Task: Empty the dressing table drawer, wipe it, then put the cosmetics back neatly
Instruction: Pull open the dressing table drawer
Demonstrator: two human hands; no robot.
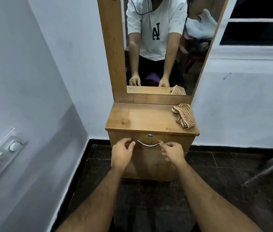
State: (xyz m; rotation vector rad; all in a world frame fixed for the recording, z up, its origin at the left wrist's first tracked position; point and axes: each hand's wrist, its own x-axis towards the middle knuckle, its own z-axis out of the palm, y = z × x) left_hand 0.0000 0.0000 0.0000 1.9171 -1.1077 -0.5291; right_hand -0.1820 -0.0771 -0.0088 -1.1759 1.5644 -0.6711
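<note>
Both loosely curled, empty, left hand (122, 154) and right hand (173, 152) flank the drawer (150, 142) handle (149, 144); checkered cloth (183, 117) lies on the tabletop (142, 118).

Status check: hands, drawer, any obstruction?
Left hand and right hand open, flanking handle, neither gripping. Drawer closed. Checked cloth on tabletop. Nothing blocking.

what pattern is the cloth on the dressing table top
The cloth is brown and cream checked, seen in the head view.

Wooden dressing table (142, 118), drawer (150, 141) closed, curved metal handle (149, 144) below round lock (150, 135). Left hand (122, 152) and right hand (173, 152), fingers loosely curled, at the handle's ends. Checked cloth (183, 117) at tabletop's right edge, near back corner. Mirror (162, 47) above.
</note>
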